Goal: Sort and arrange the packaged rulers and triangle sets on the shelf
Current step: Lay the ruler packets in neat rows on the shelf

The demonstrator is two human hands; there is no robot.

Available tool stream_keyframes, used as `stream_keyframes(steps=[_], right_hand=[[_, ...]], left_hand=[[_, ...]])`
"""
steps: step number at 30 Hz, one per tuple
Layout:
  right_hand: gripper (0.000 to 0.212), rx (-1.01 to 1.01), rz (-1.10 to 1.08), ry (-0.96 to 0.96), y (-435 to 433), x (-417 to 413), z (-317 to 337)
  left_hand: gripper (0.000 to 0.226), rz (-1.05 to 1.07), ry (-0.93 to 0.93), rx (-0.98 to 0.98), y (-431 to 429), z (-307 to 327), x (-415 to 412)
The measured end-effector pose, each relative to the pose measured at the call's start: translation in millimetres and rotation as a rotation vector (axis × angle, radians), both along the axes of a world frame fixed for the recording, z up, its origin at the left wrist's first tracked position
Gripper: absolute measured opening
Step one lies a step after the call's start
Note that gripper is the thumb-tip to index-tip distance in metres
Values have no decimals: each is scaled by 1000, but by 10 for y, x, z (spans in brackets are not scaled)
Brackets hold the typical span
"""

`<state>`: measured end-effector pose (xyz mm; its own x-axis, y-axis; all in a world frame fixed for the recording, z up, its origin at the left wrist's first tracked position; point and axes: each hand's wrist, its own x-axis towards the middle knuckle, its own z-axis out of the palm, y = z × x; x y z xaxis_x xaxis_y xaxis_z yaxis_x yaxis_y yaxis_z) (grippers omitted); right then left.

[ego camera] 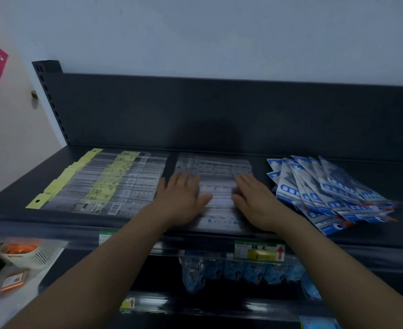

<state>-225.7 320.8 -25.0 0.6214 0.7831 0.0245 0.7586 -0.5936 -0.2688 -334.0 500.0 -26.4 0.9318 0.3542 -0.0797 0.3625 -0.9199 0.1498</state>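
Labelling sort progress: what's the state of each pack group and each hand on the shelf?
yellow-tagged rulers: flat, overlapped in a tidy row.
clear ruler packs: flat, under both hands.
blue packs: loose, fanned heap.
left hand: open, fingers flat on clear ruler packs.
right hand: same.

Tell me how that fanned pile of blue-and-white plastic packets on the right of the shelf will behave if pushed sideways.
The fanned pile of blue-and-white plastic packets probably slides apart rather than moving as one: its glossy sleeves overlap loosely. Each looks thin and flat, so likely light and somewhat bendy. Nothing round shows, so rolling seems unlikely.
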Motion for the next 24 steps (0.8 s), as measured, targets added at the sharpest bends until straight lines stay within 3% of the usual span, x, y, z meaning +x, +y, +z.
stream_keyframes(steps=[4,10,14,20,24], right_hand=[[69,-198,-81,63,113,73,-141],[66,-74,-71,163,87,189,-75],[65,88,-170,228,34,330,-35],[62,-94,-68,193,42,380,-169],[62,21,-138,207,76,395,25]], left_hand=[[75,-41,126,-35,22,-166,162],[71,-108,100,-37,98,-97,185],[71,-68,-38,15,201,0,257],[82,-76,192,-37,152,-77,257],[87,-26,150,-29,198,68,356]])
